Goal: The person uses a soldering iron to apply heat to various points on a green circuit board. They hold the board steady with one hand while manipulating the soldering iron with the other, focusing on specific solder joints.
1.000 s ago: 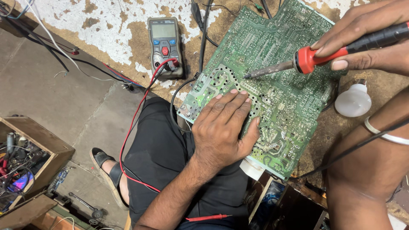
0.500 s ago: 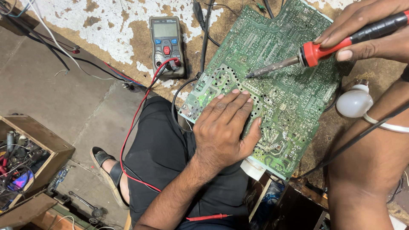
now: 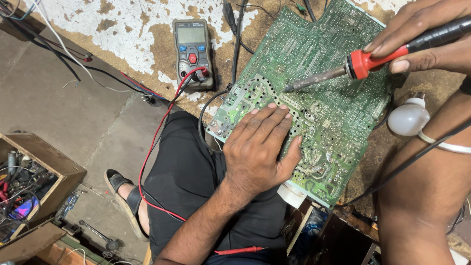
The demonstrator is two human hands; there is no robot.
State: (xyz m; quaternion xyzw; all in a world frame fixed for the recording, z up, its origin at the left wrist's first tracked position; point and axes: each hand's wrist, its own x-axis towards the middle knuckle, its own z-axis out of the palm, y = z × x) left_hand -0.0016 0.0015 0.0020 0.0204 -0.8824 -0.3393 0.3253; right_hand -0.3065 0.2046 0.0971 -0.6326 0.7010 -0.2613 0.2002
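A large green circuit board (image 3: 328, 64) lies solder side up on a worn wooden bench, its near edge over my lap. My left hand (image 3: 260, 147) rests flat on the board's near left part, fingers spread, holding nothing. My right hand (image 3: 422, 34) grips a soldering iron (image 3: 363, 64) with a red collar and black handle. The iron's metal tip points left and hovers at the board's surface just above my left fingertips.
A grey multimeter (image 3: 193, 51) with red and black leads lies on the bench to the left of the board. A white bulb (image 3: 408, 118) sits at the board's right edge. A wooden box of tools and wires (image 3: 29, 181) stands on the floor at the left.
The soldering iron has shifted slightly up and right, then its tip settled back near the board. My left hand has stayed flat on the board.
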